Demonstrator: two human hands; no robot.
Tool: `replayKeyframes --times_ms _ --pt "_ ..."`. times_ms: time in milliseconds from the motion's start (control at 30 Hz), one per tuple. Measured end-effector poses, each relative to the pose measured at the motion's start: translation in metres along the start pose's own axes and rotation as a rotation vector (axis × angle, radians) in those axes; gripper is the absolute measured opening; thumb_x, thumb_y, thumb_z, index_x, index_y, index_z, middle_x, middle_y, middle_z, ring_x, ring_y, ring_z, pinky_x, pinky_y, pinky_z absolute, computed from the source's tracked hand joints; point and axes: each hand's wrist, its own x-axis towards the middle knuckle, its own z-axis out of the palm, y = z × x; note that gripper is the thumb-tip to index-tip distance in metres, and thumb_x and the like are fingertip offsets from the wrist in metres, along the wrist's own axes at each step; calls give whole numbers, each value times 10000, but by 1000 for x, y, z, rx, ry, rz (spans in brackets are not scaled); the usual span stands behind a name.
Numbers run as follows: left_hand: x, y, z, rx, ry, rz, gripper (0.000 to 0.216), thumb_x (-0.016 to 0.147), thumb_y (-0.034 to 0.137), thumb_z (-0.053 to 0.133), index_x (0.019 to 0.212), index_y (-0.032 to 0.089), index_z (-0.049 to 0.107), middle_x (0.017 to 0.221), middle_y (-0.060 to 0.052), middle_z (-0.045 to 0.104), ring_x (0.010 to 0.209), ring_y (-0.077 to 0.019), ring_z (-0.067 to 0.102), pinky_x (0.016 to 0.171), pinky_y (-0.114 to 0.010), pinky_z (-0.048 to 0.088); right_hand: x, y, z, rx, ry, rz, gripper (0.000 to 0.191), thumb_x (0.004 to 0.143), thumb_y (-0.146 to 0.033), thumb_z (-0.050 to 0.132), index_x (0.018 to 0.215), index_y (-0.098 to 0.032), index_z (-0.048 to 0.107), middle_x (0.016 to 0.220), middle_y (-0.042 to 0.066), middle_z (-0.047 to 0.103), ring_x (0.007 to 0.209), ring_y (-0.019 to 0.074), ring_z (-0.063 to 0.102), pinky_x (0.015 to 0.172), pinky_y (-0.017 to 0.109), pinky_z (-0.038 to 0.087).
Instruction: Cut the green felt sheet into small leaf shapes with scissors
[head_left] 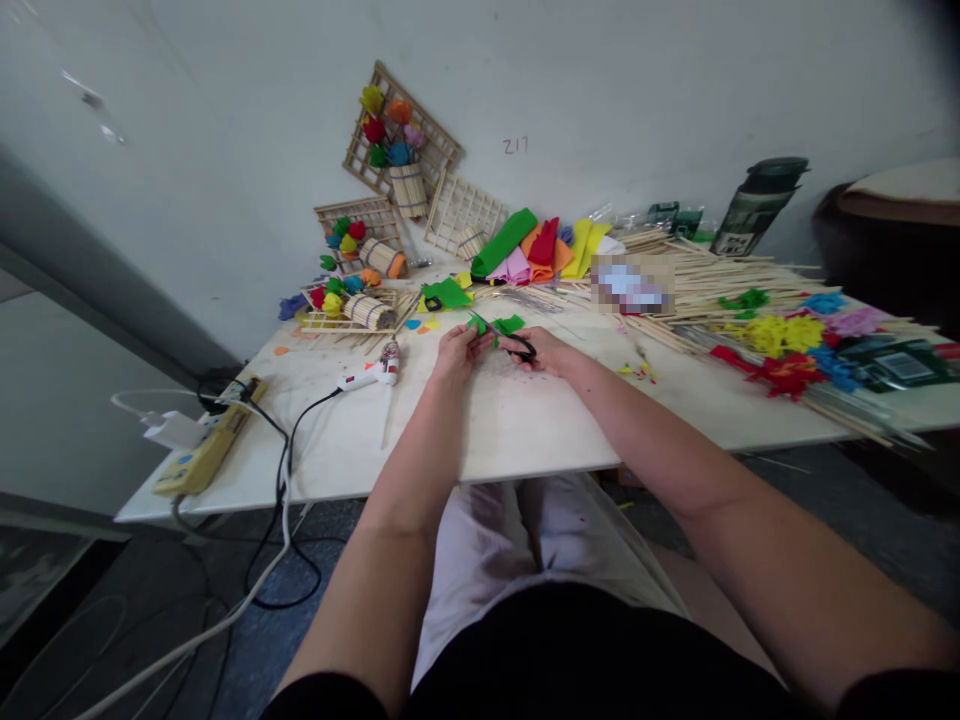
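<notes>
Over the middle of the white table, my left hand is closed on a small piece of green felt. My right hand grips black-handled scissors, whose blades point left across the green piece. Another bit of green felt shows just behind the scissors. Farther back lies a larger green felt sheet with a dark roll of tape on it. Small blue and orange cut shapes rest to the left of my hands.
A white glue gun lies left, its cord running to a yellow power strip. Stick lattices with felt flowers lean on the wall. Rolled felt, wooden sticks, a dark bottle and colourful felt flowers sit back and right.
</notes>
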Motion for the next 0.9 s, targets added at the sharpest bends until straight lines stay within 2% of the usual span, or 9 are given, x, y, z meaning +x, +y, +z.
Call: replayKeyframes --times_ms 133,367,533,900 --pt "2 -2 -1 -9 -8 4 204 766 123 714 714 160 521 676 -26 671 708 -163 713 774 -304 578 -1 0 1 22 9 -10 155 843 -243 673 764 -128 607 489 -43 483 353 39 367 317 143 272" --pt "3 -3 -1 -21 -24 18 201 766 98 690 685 157 516 655 -31 673 639 -153 695 722 -287 581 0 0 2 5 34 -12 178 876 -239 631 742 -127 590 471 -44 470 344 39 350 306 146 241" --pt "5 -3 -2 -27 -10 18 195 756 101 693 677 156 523 671 -33 677 658 -165 699 755 -312 576 -1 -2 3 -35 34 -3 145 871 -212 627 758 -127 592 467 -48 479 331 37 342 300 146 221" --pt "-2 1 2 -12 5 8 179 817 88 621 684 149 517 692 -52 687 680 -159 694 760 -309 559 -1 -1 3 -47 33 -18 190 869 -262 637 738 -133 587 469 -51 473 325 33 332 307 156 222"
